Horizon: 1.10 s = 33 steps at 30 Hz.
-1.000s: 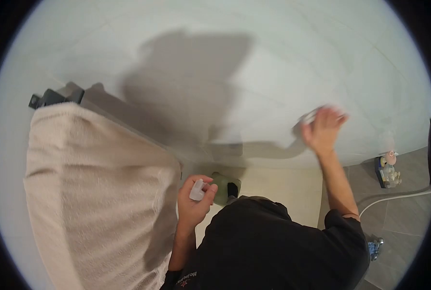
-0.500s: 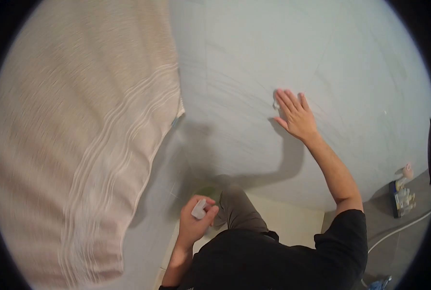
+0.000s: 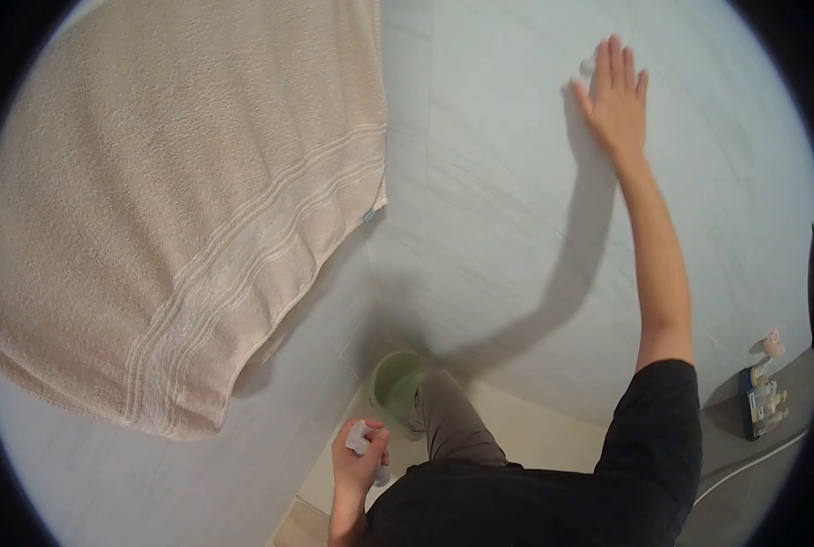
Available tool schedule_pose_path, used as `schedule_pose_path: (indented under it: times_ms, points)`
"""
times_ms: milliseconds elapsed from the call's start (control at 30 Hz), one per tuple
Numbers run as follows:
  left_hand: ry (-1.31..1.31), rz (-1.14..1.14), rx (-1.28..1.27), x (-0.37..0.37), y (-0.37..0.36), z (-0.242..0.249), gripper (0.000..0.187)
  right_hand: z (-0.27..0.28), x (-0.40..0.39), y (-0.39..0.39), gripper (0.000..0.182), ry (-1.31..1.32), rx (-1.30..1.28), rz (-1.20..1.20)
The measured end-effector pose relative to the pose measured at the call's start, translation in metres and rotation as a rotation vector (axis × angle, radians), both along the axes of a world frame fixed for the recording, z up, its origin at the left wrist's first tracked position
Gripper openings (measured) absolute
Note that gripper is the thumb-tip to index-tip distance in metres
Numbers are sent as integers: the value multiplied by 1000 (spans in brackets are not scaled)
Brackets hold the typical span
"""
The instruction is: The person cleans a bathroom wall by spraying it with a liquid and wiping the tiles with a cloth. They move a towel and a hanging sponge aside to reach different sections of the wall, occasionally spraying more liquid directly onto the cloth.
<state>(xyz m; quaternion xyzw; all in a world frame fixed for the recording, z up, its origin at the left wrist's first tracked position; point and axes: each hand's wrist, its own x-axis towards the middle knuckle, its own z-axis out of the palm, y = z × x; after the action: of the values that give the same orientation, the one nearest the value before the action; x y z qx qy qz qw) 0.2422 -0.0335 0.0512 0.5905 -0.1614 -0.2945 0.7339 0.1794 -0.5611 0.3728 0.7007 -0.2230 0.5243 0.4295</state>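
My right hand [image 3: 615, 98] is stretched high up, pressed flat against the pale tiled wall [image 3: 507, 219], with a small white cloth or wipe [image 3: 588, 66] peeking out under the fingers. My left hand [image 3: 358, 460] hangs low by my side, closed around a small white spray bottle [image 3: 360, 438] by its trigger head. A green bucket [image 3: 396, 379] stands on the floor in the wall's corner, just beyond my knee.
A beige towel [image 3: 179, 201] hangs on the left wall and fills the upper left. At the lower right stands a rack of small bottles [image 3: 759, 394] on grey floor tiles, with a white hose [image 3: 751, 460] beside it.
My right hand has slid upward along the wall, the arm now nearly straight. The view has tilted up; my left hand with the bottle has dropped lower in view.
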Motion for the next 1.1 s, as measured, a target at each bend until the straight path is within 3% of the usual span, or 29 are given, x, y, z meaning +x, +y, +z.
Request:
schedule_pose_path:
  times_ms: [200,367,500,567,700,800,933,1100]
  points:
    - [6,-124,123,12,-39,2,12,-187,1,-16,75,363,406,-159]
    - [-30,-175,111,11,-17,13,12,-273,-12,23,76,653,497,-108]
    - [-75,-180,103,27,-6,14,12,-239,-9,30,76,839,438,-50]
    - [-9,-157,88,30,-1,11,15,-198,5,26,77,704,480,-103]
    - [17,-146,45,37,1,5,15,-66,37,22,76,160,225,-113]
    - [7,-130,34,38,9,3,15,-30,64,37,76,-29,172,-53]
    - [29,-95,14,29,14,6,15,-72,74,46,78,197,285,-41]
    - [-12,-119,27,36,-4,7,15,-174,77,30,80,588,356,-68]
